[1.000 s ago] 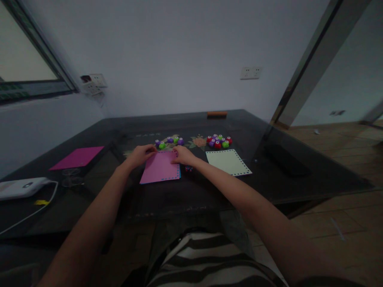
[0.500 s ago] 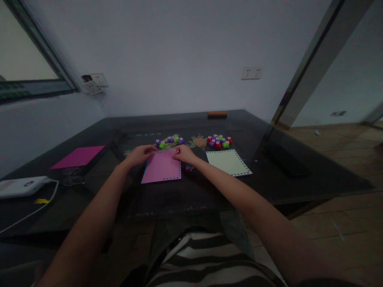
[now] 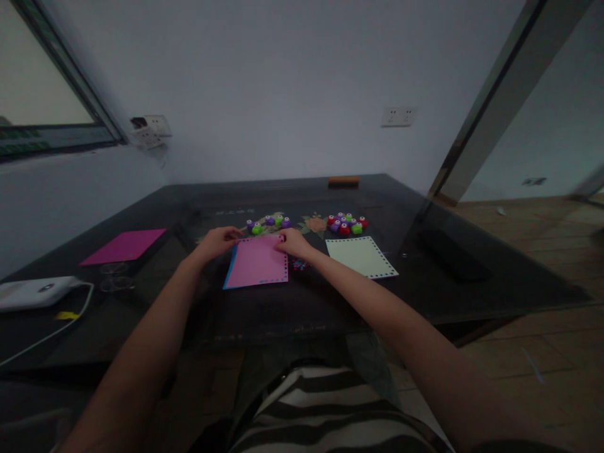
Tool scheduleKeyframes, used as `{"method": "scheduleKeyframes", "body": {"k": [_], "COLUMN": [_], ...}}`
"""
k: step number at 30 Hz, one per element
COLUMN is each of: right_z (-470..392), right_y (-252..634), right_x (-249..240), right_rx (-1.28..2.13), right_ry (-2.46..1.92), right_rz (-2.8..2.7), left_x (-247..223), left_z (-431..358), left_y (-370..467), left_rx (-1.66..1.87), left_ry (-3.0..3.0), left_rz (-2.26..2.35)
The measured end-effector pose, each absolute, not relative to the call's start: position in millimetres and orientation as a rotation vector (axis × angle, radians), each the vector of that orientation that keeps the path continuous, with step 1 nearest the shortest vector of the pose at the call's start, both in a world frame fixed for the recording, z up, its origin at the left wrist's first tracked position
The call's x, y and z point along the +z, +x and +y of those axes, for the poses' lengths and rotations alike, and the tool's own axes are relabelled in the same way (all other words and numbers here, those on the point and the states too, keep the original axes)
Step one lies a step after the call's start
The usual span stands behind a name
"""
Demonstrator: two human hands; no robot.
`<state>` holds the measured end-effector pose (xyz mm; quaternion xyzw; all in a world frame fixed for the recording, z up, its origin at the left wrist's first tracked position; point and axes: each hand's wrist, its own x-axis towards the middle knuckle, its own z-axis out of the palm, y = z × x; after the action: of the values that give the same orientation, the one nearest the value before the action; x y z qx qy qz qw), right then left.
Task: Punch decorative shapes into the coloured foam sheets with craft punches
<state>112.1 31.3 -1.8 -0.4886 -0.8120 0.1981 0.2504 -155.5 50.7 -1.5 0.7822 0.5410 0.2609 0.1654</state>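
A pink sheet (image 3: 258,261) with small holes along its edges lies over a blue sheet (image 3: 230,269), which shows as a strip down the left side. My left hand (image 3: 221,242) has its fingers curled at the top left corner of these sheets; which layer it grips is hard to see. At the top right corner, my right hand (image 3: 291,242) pinches the pink sheet between thumb and fingers. Beside the right wrist sits a pile of tiny red and blue pieces (image 3: 299,265), partly hidden by the forearm.
A pale yellow-green sheet with edge holes (image 3: 361,257) lies right. Behind are purple and green eyeballed toys (image 3: 270,220) and a cluster with red ones (image 3: 345,228). Left lie a magenta sheet (image 3: 125,245) and a white device with a cable (image 3: 38,294). A brown roll (image 3: 343,181) rests far back.
The pink sheet has shifted slightly right over the blue one, so a wider blue strip shows on the left. Both hands stay at the top corners.
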Motion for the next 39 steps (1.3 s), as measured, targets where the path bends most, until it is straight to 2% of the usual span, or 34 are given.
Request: {"method": "scheduleKeyframes", "body": {"k": [9,19,30,34,39], "right_z": [34,35,50,47,15], "right_y": [111,115,143,165,199], "right_x": [-5,-2,21,38,50], "right_rx": [0.504,0.612,1.103,1.200,1.235], "right_ry": [-1.352,-1.339,-1.148,-0.972,-0.955], "right_rz": [-2.197,-2.091,-1.607,-1.498,-1.506], "left_x": [7,14,22,25,34], "left_z": [46,39,18,5,-13], "left_y": [-152,-146,-114,-92,-66], "left_rx": [0.826,0.880,0.816,0.770,0.920], "left_ry": [2.233,1.808,1.652,1.669,1.779], "left_rz": [1.681,1.543,1.304,1.197,1.148]}}
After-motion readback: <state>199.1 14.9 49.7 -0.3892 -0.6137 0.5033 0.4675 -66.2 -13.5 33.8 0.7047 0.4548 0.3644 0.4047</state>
